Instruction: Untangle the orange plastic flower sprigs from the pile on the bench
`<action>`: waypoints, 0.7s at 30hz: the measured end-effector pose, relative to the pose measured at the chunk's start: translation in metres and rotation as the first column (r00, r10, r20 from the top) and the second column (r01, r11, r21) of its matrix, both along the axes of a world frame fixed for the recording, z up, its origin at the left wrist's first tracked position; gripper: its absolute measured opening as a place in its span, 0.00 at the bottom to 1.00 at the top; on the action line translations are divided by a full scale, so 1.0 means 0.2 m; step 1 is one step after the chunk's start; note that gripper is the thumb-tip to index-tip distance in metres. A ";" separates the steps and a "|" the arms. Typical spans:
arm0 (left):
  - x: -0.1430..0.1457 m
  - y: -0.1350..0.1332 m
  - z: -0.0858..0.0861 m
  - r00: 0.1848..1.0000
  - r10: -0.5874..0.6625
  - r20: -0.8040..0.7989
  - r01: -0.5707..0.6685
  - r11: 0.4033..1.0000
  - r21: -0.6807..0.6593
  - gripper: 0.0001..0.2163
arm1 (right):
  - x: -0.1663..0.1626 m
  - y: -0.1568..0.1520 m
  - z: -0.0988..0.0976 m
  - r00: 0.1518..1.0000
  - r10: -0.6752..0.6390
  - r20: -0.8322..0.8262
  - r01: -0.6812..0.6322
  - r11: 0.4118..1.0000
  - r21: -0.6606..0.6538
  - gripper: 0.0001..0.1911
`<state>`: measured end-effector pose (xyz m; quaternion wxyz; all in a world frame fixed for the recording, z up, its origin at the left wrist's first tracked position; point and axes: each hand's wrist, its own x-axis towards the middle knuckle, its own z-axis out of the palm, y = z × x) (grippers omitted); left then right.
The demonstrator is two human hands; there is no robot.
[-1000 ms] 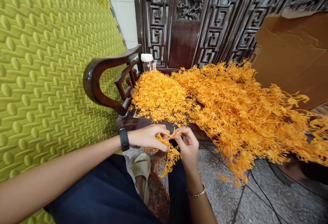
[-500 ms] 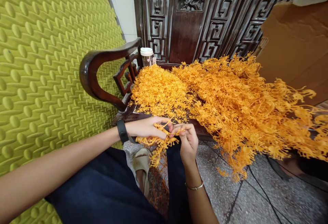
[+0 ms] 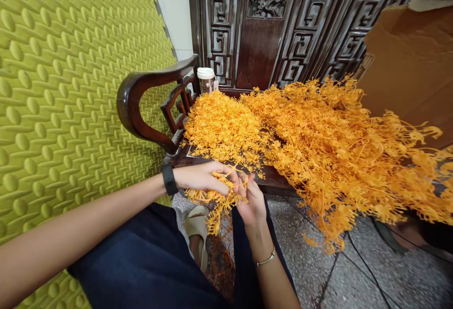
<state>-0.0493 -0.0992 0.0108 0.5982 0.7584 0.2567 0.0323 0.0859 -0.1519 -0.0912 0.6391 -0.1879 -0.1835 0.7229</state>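
Observation:
My left hand (image 3: 203, 178), with a black watch at the wrist, grips a small orange plastic sprig (image 3: 219, 204) that dangles between my knees. My right hand (image 3: 252, 201), with a thin bracelet on the wrist, pinches the same sprig from the right, palm turned up. Both hands hover at the front edge of a dark wooden bench (image 3: 276, 184). On the bench lies a compact heap of small orange pieces (image 3: 221, 127) on the left and a long sprawling pile of orange branches (image 3: 347, 153) on the right.
A white-lidded cup (image 3: 206, 79) stands at the bench's back left corner by the curved armrest (image 3: 141, 111). Green padded matting (image 3: 63, 87) covers the left. Brown cardboard (image 3: 410, 59) leans at the right. Orange scraps (image 3: 219, 262) and black cables (image 3: 332, 271) lie on the speckled floor.
Both hands have risen slightly toward the bench edge. My right hand has turned palm up while pinching the sprig, and the sprig now hangs more under my left hand.

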 end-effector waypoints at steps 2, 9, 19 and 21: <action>0.01 0.00 0.00 0.999 -0.018 0.043 0.019 0.999 -0.026 0.07 | -0.01 0.00 0.00 0.996 0.046 -0.080 -0.053 0.995 -0.084 0.12; 0.01 0.00 -0.01 0.990 -0.112 0.090 0.126 0.976 -0.176 0.08 | -0.06 -0.03 -0.02 0.977 0.149 -0.156 -0.162 0.984 -0.078 0.20; 0.00 -0.02 0.02 0.987 -0.151 0.056 0.161 0.944 -0.287 0.06 | -0.09 -0.06 -0.10 0.981 0.185 0.057 -0.191 0.972 0.139 0.25; 0.00 -0.01 0.02 0.984 -0.166 0.069 0.179 0.941 -0.288 0.06 | -0.10 -0.06 -0.09 0.978 0.209 0.001 -0.203 0.953 0.223 0.25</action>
